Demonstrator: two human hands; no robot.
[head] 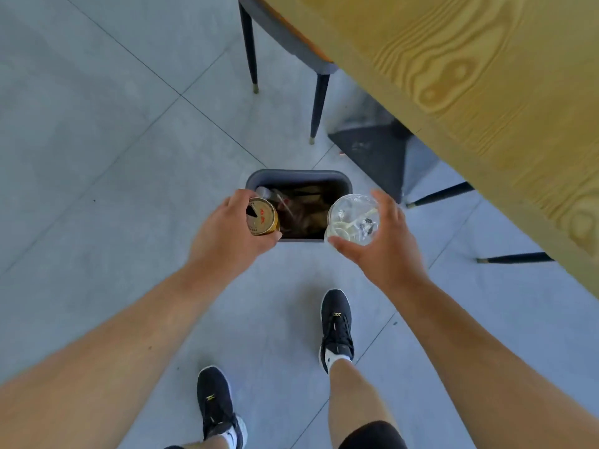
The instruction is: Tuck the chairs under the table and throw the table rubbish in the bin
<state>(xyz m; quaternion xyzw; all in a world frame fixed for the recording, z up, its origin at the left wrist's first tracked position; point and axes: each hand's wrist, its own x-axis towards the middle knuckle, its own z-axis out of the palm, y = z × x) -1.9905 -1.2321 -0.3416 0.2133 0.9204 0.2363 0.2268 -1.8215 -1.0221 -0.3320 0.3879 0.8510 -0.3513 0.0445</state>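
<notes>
Head view, bin: a grey rectangular bin [297, 175] stands on the tiled floor [97, 157] at the middle of the frame, its open mouth facing up at the camera; its long axis runs left to right across the frame. Dark rubbish lies inside.
Head view, left hand: the left hand [227, 231] is curled round a gold can [263, 217], fingers over the top side and thumb beneath, just above the bin's left rim.
Head view, can: held on its side; its long axis runs from the palm toward the right of the frame, and its end faces toward the bin's mouth.
Head view, right hand: the right hand [387, 236] is spread wide round a clear plastic cup [353, 220], thumb at the lower edge and fingers over the far side.
Head view, cup: tipped over, its round end turned toward the camera, above the bin's right rim; pale scraps show inside.
Head view, table: a pale wooden table [470, 92] fills the upper right of the frame, its edge running diagonally from top centre to lower right.
Head view, chair: a grey chair [291, 37] with dark legs sits in the upper middle, its seat partly under the table edge.
Head view, feet: two black shoes [336, 328] stand on the floor in the lower middle, toes pointing toward the bin.
</notes>
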